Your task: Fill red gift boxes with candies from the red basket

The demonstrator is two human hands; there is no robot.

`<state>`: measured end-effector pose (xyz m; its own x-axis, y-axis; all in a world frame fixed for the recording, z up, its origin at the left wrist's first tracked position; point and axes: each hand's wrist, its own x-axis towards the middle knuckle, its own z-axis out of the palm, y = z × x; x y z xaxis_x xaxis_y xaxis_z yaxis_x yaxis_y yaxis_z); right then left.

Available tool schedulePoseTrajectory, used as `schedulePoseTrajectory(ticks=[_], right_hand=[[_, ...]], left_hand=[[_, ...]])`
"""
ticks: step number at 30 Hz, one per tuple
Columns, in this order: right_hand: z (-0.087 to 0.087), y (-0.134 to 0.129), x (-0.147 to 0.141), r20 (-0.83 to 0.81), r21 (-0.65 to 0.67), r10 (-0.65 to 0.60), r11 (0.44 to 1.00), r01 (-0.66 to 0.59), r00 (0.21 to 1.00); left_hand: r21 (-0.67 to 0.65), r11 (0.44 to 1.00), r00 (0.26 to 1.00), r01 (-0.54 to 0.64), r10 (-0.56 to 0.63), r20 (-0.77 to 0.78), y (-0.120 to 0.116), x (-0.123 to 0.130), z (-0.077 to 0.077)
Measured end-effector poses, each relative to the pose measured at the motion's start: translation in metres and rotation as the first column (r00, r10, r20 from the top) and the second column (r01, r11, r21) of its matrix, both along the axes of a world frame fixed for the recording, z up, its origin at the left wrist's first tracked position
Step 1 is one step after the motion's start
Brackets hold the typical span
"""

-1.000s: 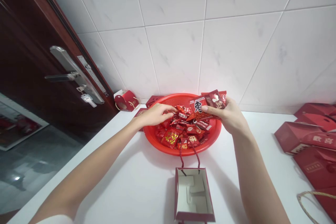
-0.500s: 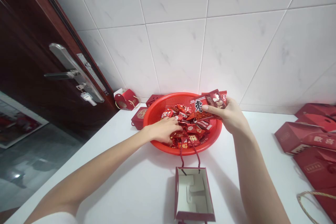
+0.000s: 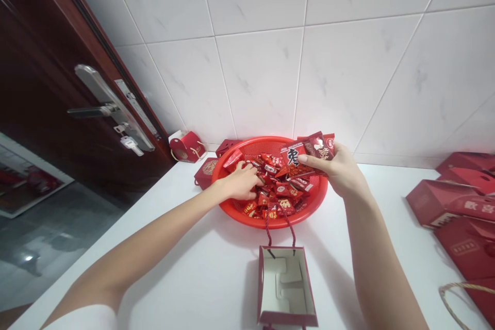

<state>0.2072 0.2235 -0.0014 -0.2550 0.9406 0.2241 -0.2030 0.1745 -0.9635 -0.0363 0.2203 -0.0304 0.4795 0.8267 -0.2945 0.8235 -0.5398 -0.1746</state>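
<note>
My right hand (image 3: 342, 167) grips several red snack packets (image 3: 309, 154) over the right rim of the red plastic basket (image 3: 317, 206). A large dark character shows on the front packet, with my thumb across it. My left hand (image 3: 242, 183) is inside the basket, touching the pile of red wrapped candies (image 3: 286, 191). Its fingers are bent but apart, and the fingertips are partly hidden among the wrappers. One red packet (image 3: 233, 159) leans by the basket's left rim, just beyond that hand. In front stands an upright dark red gift box (image 3: 288, 317), open at the top, with twisted rope handles.
Small red boxes (image 3: 188, 147) stand behind the basket at the left, against the tiled wall (image 3: 263, 77). More red gift boxes (image 3: 464, 206) crowd the right side of the white table (image 3: 185, 273). A dark door with a lever handle (image 3: 91, 112) and keys is at the left.
My left hand has shifted slightly left and back within the basket. A red packet now lies against the left rim, and candies nearer the front are uncovered. My right hand stays put.
</note>
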Motion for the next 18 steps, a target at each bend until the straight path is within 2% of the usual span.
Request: schedulePoseTrajectory(ticks=[6,11,15,18], right_hand=[[0.000,0.001,0.001,0.004,-0.004,0.005,1.000,-0.005,1.000],[0.000,0.000,0.003,0.002,-0.004,-0.003,1.000,0.003,1.000],[0.000,0.001,0.003,0.009,-0.003,-0.012,1.000,0.012,1.000],[0.000,0.001,0.004,0.007,0.002,-0.014,1.000,0.014,1.000]], left_hand=[[-0.027,0.999,0.999,-0.028,0.028,-0.016,0.001,0.009,-0.009],[-0.060,0.998,1.000,-0.013,0.014,0.005,0.004,0.008,0.001],[0.017,0.997,0.997,-0.076,0.075,0.029,0.009,0.005,0.007],[0.037,0.997,0.996,-0.074,0.072,0.049,0.014,0.001,0.011]])
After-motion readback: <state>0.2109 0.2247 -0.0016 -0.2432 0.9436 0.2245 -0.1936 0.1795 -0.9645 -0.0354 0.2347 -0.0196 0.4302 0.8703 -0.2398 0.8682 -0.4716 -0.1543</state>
